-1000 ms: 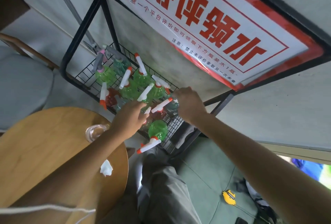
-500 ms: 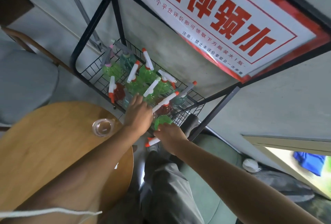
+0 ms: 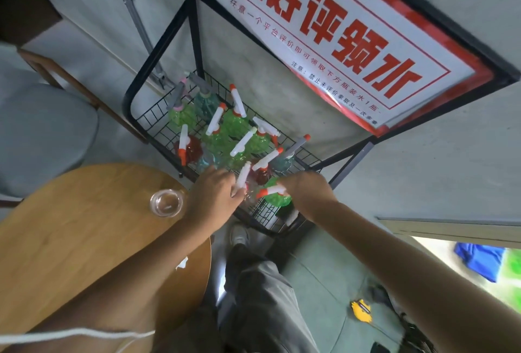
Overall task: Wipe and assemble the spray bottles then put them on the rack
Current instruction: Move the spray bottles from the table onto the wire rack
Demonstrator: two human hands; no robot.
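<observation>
At mid-frame, a green spray bottle (image 3: 277, 197) with a white and orange-tipped nozzle stands at the near corner of the black wire rack (image 3: 158, 115). The right hand (image 3: 306, 189) rests on it, fingers curled round its top. Just left, the left hand (image 3: 215, 194) pinches the white nozzle of a clear bottle (image 3: 244, 176) between its fingers. Behind them the rack's basket holds many more bottles, mostly green ones (image 3: 236, 124), plus a red one (image 3: 191, 149) and bluish ones (image 3: 207, 103), crowded upright. Lower left, a round wooden surface (image 3: 70, 234) carries a clear glass (image 3: 166, 202) near its edge. A red-and-white sign (image 3: 352, 34) hangs above the rack.
</observation>
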